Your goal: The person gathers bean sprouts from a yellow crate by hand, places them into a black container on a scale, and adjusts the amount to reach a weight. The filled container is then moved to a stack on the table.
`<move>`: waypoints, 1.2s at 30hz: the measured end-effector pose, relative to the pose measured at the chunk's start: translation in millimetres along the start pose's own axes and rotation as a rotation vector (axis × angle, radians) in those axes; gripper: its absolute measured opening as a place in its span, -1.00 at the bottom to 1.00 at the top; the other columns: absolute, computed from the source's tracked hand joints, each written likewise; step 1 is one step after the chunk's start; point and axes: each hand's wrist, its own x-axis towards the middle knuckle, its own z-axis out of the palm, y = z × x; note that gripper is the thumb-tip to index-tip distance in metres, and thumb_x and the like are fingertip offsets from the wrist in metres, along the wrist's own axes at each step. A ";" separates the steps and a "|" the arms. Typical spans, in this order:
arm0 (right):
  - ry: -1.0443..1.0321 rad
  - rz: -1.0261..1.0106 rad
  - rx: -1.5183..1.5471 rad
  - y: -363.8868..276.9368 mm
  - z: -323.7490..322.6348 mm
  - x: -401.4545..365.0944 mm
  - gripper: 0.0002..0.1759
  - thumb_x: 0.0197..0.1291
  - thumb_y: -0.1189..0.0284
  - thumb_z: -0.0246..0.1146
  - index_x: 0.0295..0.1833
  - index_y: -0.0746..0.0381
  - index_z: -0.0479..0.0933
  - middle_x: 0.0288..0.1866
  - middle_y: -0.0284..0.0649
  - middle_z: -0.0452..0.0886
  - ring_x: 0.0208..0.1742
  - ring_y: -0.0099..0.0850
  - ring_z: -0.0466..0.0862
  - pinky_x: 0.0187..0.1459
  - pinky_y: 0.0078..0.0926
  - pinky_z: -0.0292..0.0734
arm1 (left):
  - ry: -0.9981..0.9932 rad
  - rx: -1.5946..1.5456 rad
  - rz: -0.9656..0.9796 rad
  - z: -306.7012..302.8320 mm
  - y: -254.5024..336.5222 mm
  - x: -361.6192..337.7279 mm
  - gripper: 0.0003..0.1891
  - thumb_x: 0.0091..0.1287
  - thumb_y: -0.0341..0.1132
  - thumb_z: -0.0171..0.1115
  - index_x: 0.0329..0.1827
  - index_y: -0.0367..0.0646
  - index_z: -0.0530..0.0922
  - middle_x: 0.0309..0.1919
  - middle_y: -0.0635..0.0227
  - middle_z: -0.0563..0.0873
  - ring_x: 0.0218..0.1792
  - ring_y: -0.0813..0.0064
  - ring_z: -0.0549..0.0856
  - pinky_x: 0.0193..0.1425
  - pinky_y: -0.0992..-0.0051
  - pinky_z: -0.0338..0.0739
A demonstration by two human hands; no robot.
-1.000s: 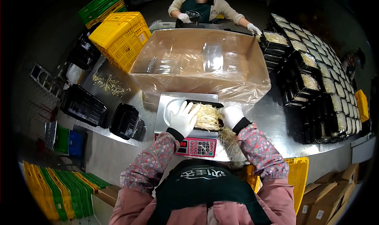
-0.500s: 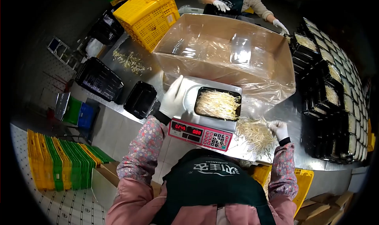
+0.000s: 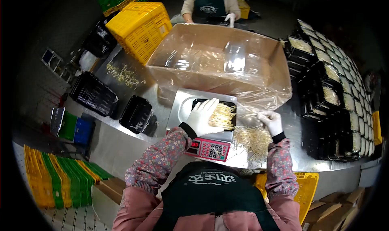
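My left hand (image 3: 204, 118), in a white glove, lies over the left part of a black tray of bean sprouts (image 3: 223, 116), fingers extended and touching the sprouts. The tray rests on the metal plate of a red digital scale (image 3: 210, 149), whose display my left arm partly covers. To the right, my gloved right hand (image 3: 270, 121) has its fingers pinched together at the upper edge of a loose sprout pile (image 3: 253, 142); a few thin strands seem to be at the fingertips, too small to make out.
A large plastic-lined carton (image 3: 219, 79) stands beyond the scale. Empty black trays (image 3: 135, 114) and a yellow crate (image 3: 142, 28) are at left. Filled trays (image 3: 330, 95) are stacked at right. A co-worker (image 3: 210, 6) is behind the carton.
My left hand has moved right, from beside the scale plate onto the tray. My right hand is slightly higher over the pile. The co-worker's hands have come together over a black tray.
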 end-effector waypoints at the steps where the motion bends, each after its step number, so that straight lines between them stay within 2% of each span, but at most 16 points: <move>1: -0.020 0.012 0.033 -2.0 3.9 2.9 -0.88 0.27 0.49 0.34 -0.19 0.34 0.64 -0.49 -0.34 0.64 -0.59 -0.65 0.54 -0.59 -0.69 0.43 | -0.024 -0.020 -0.022 9.3 -8.1 2.9 -0.04 0.02 0.08 0.50 0.42 -0.34 0.34 0.36 -0.04 0.45 0.37 -0.02 0.41 0.48 0.14 0.22; 6: -0.182 -0.125 0.176 -65.8 56.5 15.8 -0.83 0.27 0.52 0.34 -0.07 0.36 0.65 -0.42 -0.35 0.65 -0.51 -0.67 0.54 -0.51 -0.72 0.40 | -0.037 -0.154 -0.057 11.3 -12.2 5.7 0.04 0.03 0.07 0.50 0.50 -0.33 0.21 0.33 -0.08 0.45 0.33 -0.01 0.43 0.44 0.15 0.26; 9: -0.300 -0.199 0.199 -64.6 99.1 29.9 -0.82 0.24 0.51 0.37 -0.07 0.34 0.70 -0.29 -0.27 0.73 -0.37 -0.59 0.62 -0.33 -0.62 0.54 | 0.244 -0.398 -0.089 -0.6 -10.2 -7.5 0.23 -0.10 -0.19 0.65 0.58 -0.34 -0.01 0.39 -0.06 0.39 0.40 0.16 0.40 0.50 0.27 0.25; 10: -0.309 -0.283 -0.039 -44.7 109.1 38.9 -0.81 0.23 0.48 0.38 -0.06 0.28 0.71 -0.25 -0.24 0.74 -0.31 -0.50 0.66 -0.24 -0.54 0.57 | 0.299 -0.620 -0.140 17.2 -39.7 -15.0 0.32 -0.15 -0.28 0.68 0.60 -0.34 -0.13 0.48 -0.06 0.27 0.46 0.20 0.33 0.53 0.33 0.21; 11: -0.313 -0.363 -0.280 -25.7 117.2 46.0 -0.80 0.22 0.44 0.39 -0.06 0.22 0.72 -0.21 -0.21 0.75 -0.25 -0.42 0.71 -0.16 -0.46 0.60 | 0.397 -0.822 -0.174 17.0 -38.7 -19.2 0.22 0.00 -0.26 0.59 0.61 -0.31 -0.14 0.50 -0.07 0.23 0.48 0.21 0.30 0.54 0.30 0.19; 13: -0.256 -0.332 -0.576 -14.8 130.6 42.6 -0.78 0.20 0.34 0.39 -0.04 0.11 0.73 -0.15 -0.16 0.73 -0.12 -0.27 0.73 -0.05 -0.35 0.60 | 0.446 -0.744 -0.169 15.1 -37.5 -24.0 -0.04 0.20 -0.32 0.42 0.59 -0.29 0.01 0.46 -0.05 0.32 0.49 0.15 0.31 0.54 0.20 0.18; 16: -0.296 -0.338 -0.746 -31.0 130.6 34.8 -0.75 0.20 0.34 0.37 -0.02 0.14 0.71 -0.12 -0.09 0.72 -0.07 -0.17 0.71 -0.01 -0.31 0.58 | 0.191 -0.148 -0.048 11.2 -28.7 -19.4 -0.27 0.33 -0.35 0.25 0.54 -0.26 0.17 0.48 -0.01 0.30 0.51 0.08 0.26 0.56 0.11 0.09; 17: -0.313 -0.342 -0.786 -33.5 131.3 32.3 -0.74 0.19 0.38 0.38 -0.01 0.18 0.70 -0.12 -0.05 0.71 -0.07 -0.17 0.71 -0.01 -0.31 0.58 | 0.018 0.185 -0.034 9.2 -19.3 -17.3 -0.43 0.38 -0.28 0.17 0.44 -0.25 0.34 0.41 0.01 0.41 0.44 0.00 0.34 0.48 0.05 0.18; 18: -0.321 -0.410 -0.829 -31.3 130.2 33.6 -0.71 0.23 0.29 0.30 0.05 0.06 0.69 -0.15 -0.11 0.71 -0.06 -0.13 0.69 0.03 -0.26 0.58 | 0.001 0.201 -0.036 12.3 -19.5 -17.8 -0.43 0.38 -0.24 0.15 0.44 -0.24 0.35 0.40 0.02 0.41 0.41 0.00 0.36 0.45 0.04 0.20; 22: -0.311 -0.499 -0.664 -38.9 104.2 25.2 -0.61 0.22 0.33 0.33 0.18 0.08 0.64 -0.04 -0.04 0.70 -0.02 -0.11 0.68 0.05 -0.29 0.57 | -0.027 0.181 -0.027 8.3 -23.0 -18.8 -0.39 0.37 -0.22 0.17 0.46 -0.21 0.32 0.41 0.02 0.40 0.41 -0.03 0.36 0.48 0.03 0.17; 25: -0.218 -0.190 -0.467 -68.6 71.3 6.9 -0.57 0.23 0.40 0.35 0.23 0.10 0.61 0.04 -0.06 0.71 0.00 -0.28 0.71 0.02 -0.41 0.57 | 0.049 0.084 -0.005 -14.6 -22.1 -16.5 -0.23 0.30 -0.06 0.26 0.50 -0.27 0.23 0.46 -0.01 0.33 0.46 -0.04 0.31 0.49 0.01 0.16; 27: -0.038 -0.335 -0.355 -57.5 62.8 7.6 -0.52 0.27 0.35 0.32 0.25 0.34 0.54 0.09 0.07 0.67 0.15 -0.25 0.67 0.18 -0.40 0.53 | 0.037 0.049 0.046 -26.0 -9.5 -7.6 -0.10 0.17 0.04 0.38 0.47 -0.34 0.26 0.43 -0.06 0.35 0.46 -0.05 0.30 0.50 0.05 0.15; 29: -0.011 -0.459 -0.439 -56.7 82.1 5.6 -0.44 0.31 0.29 0.29 0.32 0.38 0.46 0.22 0.12 0.59 0.28 -0.18 0.59 0.28 -0.31 0.47 | -0.027 0.059 0.135 -26.8 8.7 5.7 -0.05 0.08 0.03 0.46 0.44 -0.39 0.28 0.40 -0.10 0.38 0.43 -0.09 0.31 0.52 0.06 0.13; 30: -0.061 -0.493 -0.435 -39.2 97.8 11.2 -0.38 0.36 0.24 0.24 0.40 0.39 0.36 0.32 0.18 0.49 0.36 -0.05 0.50 0.38 -0.23 0.37 | -0.064 0.076 0.124 -11.5 2.0 9.6 -0.03 0.06 0.15 0.42 0.43 -0.32 0.31 0.42 -0.03 0.37 0.44 -0.04 0.34 0.48 0.06 0.19; 34: -0.151 -0.213 -0.759 -3.3 167.8 13.8 -0.03 0.41 -0.12 0.01 0.51 0.55 0.00 0.50 0.35 0.15 0.56 0.12 0.15 0.55 -0.17 -0.01 | -0.168 0.059 0.021 17.1 -14.1 26.0 -0.39 0.13 0.01 0.31 0.21 -0.10 0.49 0.12 0.22 0.57 0.10 0.08 0.54 0.14 0.08 0.47; 36: -0.138 -0.151 -0.817 5.2 181.7 15.6 0.06 0.38 -0.19 -0.03 0.53 0.55 -0.10 0.47 0.47 0.11 0.52 0.29 0.13 0.54 -0.07 -0.02 | -0.177 0.119 0.053 22.3 -22.6 30.7 -0.44 0.14 -0.05 0.27 0.18 -0.10 0.50 0.09 0.24 0.57 0.09 0.10 0.53 0.09 0.08 0.49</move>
